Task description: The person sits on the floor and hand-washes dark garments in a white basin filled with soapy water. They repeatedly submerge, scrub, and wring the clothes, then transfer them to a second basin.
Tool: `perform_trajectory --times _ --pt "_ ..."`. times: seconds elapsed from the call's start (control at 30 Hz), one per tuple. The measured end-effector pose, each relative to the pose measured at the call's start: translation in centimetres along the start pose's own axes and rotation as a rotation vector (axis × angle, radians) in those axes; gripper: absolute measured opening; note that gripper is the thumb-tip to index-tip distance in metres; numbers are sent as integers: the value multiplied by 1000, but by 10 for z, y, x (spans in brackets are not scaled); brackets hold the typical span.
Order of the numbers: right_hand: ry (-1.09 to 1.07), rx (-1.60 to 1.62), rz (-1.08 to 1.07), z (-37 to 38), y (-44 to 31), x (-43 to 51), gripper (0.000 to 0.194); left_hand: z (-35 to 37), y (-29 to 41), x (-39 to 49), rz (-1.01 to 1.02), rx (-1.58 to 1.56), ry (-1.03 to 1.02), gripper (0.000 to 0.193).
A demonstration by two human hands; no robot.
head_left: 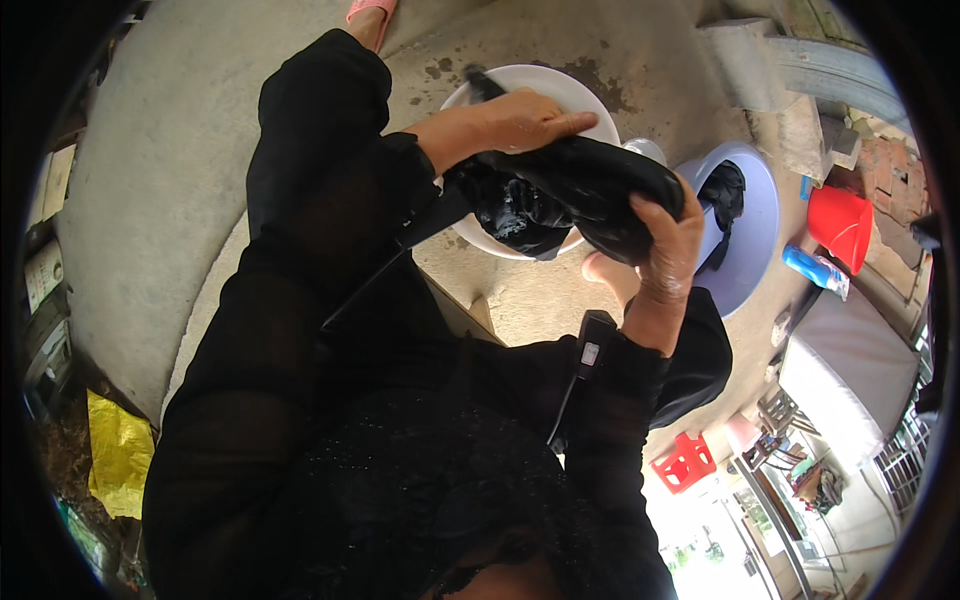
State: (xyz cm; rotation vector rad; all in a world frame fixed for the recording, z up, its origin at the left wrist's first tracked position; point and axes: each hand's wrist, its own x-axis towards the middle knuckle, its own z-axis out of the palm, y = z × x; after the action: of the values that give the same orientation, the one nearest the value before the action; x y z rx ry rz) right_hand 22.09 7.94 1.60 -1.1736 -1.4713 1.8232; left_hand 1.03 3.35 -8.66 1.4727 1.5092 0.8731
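A wet black cloth (592,172) is stretched between my two hands above a white basin (525,77). My left hand (529,120) is closed on its left part, thumb pointing right, over the basin. At the cloth's right end, beyond the basin's rim, my right hand (671,232) grips it with the thumb on top. More wet black fabric (517,214) lies bunched in the basin under my hands; whether it is the same piece I cannot tell. Right of my right hand stands a pale blue tub (757,217) with black cloth (724,191) inside.
A clear container (645,150) stands between basin and tub. To the right are a red bucket (840,225), a blue bottle (814,268) and a covered, box-like object (851,345). A red plastic stool (684,463) stands lower right. Wet patches mark the concrete floor (600,82).
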Motion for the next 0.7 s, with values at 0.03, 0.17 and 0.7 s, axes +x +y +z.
perform_trajectory --times 0.03,0.17,0.7 --pt "20 17 -44 -5 -1 1 30 4 -5 0 -7 -120 18 59" --pt "188 -404 -113 -14 10 14 45 13 -22 0 -105 -458 58 36" --pt "436 469 456 34 144 33 25 62 26 13 -66 176 316 26"
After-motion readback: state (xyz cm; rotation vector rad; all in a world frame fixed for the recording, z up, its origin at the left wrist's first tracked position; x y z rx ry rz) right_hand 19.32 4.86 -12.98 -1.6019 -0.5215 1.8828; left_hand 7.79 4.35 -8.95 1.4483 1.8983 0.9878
